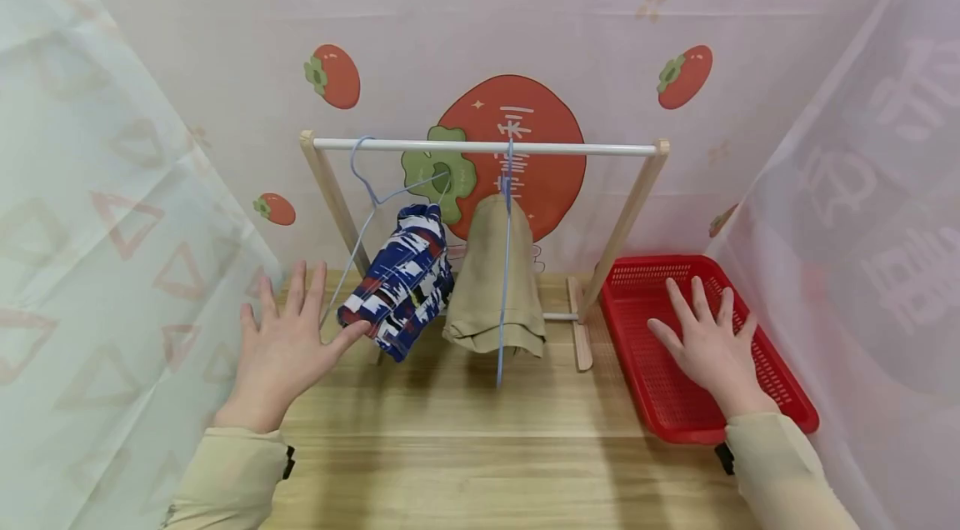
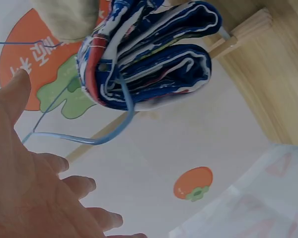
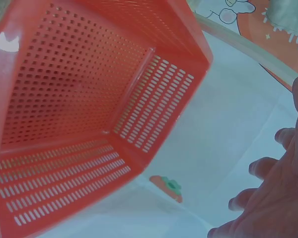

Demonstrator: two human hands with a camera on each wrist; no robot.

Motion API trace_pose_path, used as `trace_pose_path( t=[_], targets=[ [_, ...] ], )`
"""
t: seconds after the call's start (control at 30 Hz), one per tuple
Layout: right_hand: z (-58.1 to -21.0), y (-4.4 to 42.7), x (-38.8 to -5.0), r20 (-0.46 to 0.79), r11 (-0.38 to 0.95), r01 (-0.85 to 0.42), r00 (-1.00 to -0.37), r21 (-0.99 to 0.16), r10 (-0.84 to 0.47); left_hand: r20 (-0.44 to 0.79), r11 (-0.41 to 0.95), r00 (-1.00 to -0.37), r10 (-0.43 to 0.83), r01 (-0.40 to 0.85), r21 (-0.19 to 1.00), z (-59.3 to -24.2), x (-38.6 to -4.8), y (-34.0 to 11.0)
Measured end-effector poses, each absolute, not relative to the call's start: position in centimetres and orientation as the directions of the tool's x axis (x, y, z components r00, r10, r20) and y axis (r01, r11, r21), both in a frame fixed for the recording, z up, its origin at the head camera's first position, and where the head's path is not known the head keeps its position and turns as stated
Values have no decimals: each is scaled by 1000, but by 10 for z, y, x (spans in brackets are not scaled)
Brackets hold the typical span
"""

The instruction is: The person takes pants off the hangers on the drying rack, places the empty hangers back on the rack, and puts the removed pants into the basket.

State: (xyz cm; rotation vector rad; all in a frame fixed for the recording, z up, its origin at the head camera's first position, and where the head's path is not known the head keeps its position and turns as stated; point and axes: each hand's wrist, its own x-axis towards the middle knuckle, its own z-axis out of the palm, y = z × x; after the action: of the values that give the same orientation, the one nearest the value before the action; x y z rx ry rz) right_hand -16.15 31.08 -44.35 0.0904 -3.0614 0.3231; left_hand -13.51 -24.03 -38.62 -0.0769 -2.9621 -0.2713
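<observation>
My left hand (image 1: 285,351) is spread in the air to the left of the clothes rack, fingers straight, holding nothing. Close to its thumb hangs a blue, white and red patterned garment (image 1: 405,272), folded over a blue wire hanger (image 1: 363,172); whether the thumb touches it I cannot tell. Beside it, khaki trousers (image 1: 491,280) hang folded on a second blue hanger (image 1: 505,297). My right hand (image 1: 712,347) hovers with spread fingers over a red plastic basket (image 1: 618,347). In the left wrist view the patterned garment (image 2: 144,64) shows its folded layers.
The rack has a white rod (image 1: 585,149) between wooden legs (image 1: 626,222) on a wooden tabletop (image 1: 450,463). Behind it hangs a pale cloth backdrop printed with persimmons (image 1: 337,77). Cloth walls close off both sides. The basket (image 3: 159,104) stands against the right wall.
</observation>
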Motion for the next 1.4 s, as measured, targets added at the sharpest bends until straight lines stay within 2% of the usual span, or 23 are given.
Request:
trace_pose_path(
  t=[0.37,0.67,0.97,1.4],
  targets=[
    [-433,311,-174,71,979,-89,-995,-185,-77,191,977,-976,107,139,161,-359,-135,-213],
    [-422,300,-181,71,977,-111,-992,-180,-100,278,961,-934,222,258,98,-344,-133,-176],
    [-414,286,-185,95,967,-150,-987,-205,-133,264,936,-914,308,341,91,-346,-132,-144],
    [-401,268,-199,74,938,-205,-979,-278,-192,238,890,-897,373,418,182,-363,-129,-100]
  ],
)
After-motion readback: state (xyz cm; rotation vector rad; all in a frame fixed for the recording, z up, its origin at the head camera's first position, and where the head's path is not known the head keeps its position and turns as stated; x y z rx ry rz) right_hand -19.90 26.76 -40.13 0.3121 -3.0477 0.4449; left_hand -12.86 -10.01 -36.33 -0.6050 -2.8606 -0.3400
